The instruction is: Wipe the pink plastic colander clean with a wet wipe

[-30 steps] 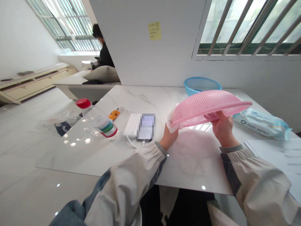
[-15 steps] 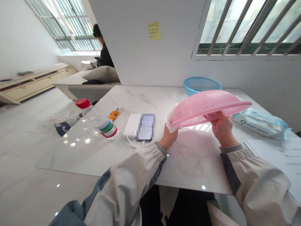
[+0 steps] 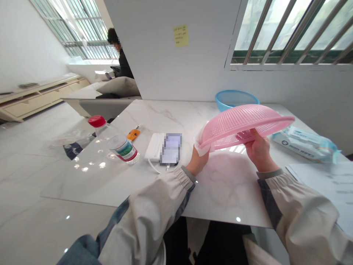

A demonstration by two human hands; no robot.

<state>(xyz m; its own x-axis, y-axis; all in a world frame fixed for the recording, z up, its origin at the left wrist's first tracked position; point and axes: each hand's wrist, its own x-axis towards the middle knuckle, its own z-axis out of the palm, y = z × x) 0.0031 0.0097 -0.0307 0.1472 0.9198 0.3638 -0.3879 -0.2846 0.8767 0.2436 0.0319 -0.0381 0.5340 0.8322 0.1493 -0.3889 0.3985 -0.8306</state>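
I hold a pink plastic mesh basket (image 3: 242, 127) tilted above the white marble table (image 3: 226, 191), its open side facing down toward me. My right hand (image 3: 258, 151) grips it from below, with the fingers against its inner side. My left hand (image 3: 198, 162) presses a crumpled white wipe (image 3: 201, 145) to the basket's near left rim. The fingers of that hand are hidden behind the wipe and the basket.
Left of my hands stand a red-capped plastic bottle (image 3: 117, 141), a white power bank (image 3: 153, 147) with a cable, a blurred phone (image 3: 171, 149) and a small orange item (image 3: 133, 134). A blue basin (image 3: 234, 99), a wipes packet (image 3: 305, 145) and papers (image 3: 325, 187) lie right. A person (image 3: 121, 59) sits far back.
My right hand has shifted slightly left, and the basket has tilted a little. My left hand and the wipe stay on the rim.
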